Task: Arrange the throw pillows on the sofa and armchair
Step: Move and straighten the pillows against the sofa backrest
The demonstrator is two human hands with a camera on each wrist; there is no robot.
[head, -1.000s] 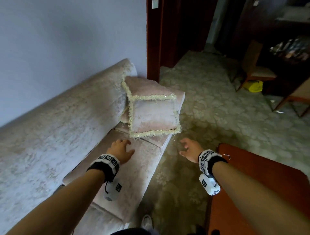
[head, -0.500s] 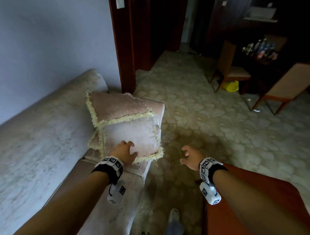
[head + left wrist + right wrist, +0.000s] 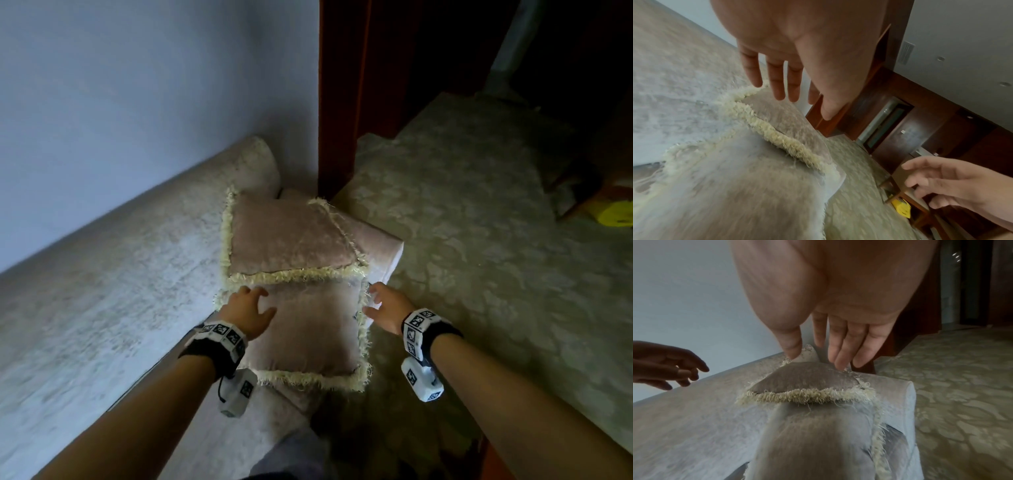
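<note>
Two pink throw pillows with cream fringe lie at the end of the pale sofa. The far pillow leans toward the armrest, and the near pillow lies flat in front of it. My left hand hovers over the near pillow's upper left part with its fingers spread and straight. My right hand is open at that pillow's right fringe. In the left wrist view the fingers hang above both pillows and grip nothing. In the right wrist view my fingers point over the far pillow.
A dark wooden door frame stands right behind the sofa's end. Patterned carpet covers the floor to the right, with a yellow object at the far right. A red-brown table corner sits by my right forearm.
I have come closer to the sofa's end. My left hand went from the seat to over the near pillow, and my right hand went from above the floor to the pillow's right edge.
</note>
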